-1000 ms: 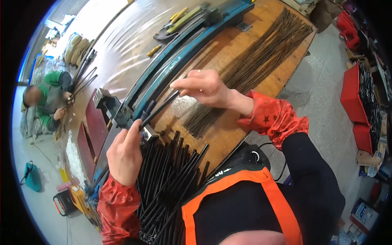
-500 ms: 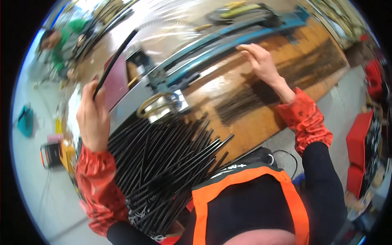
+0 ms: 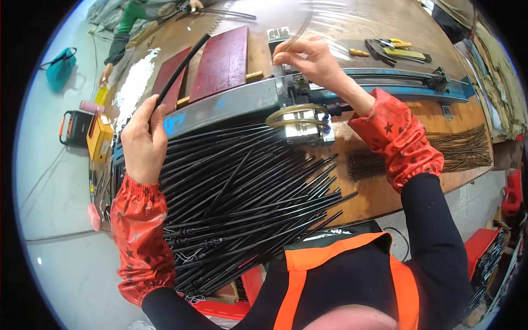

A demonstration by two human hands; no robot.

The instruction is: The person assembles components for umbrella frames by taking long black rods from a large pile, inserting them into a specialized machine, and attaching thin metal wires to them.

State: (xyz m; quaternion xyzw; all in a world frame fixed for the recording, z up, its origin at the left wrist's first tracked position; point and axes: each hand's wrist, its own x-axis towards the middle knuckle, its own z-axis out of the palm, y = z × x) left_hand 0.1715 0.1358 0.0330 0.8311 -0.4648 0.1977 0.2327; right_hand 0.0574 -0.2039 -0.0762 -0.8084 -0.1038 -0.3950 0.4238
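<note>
My left hand [image 3: 144, 140] is closed round a slim black rod [image 3: 181, 69], which slants up and away to the right. Thumb and fingertips of my right hand [image 3: 311, 60] are pinched together over the upright metal part of a bench fixture [image 3: 291, 85]; what they hold, if anything, is too small to make out. A clear hose [image 3: 304, 26] arcs down behind those fingers. Below the fixture's grey beam [image 3: 231, 104] lies a big heap of similar black rods [image 3: 236, 181]. A looped yellowish hose [image 3: 275, 118] wraps the fixture's metal block [image 3: 308, 132].
Dark red boards [image 3: 220, 63] lie beyond the beam. A blue rail [image 3: 396, 93] runs right, with pliers [image 3: 379, 52] behind it and a bundle of thin brown rods [image 3: 456, 148] in front. Another person's green sleeve [image 3: 131, 16] is at the far left; a yellow box [image 3: 100, 137] stands nearer.
My view has swung to the left. My right hand has moved left, from above the blue rail to the fixture. My left hand still holds the black rod.
</note>
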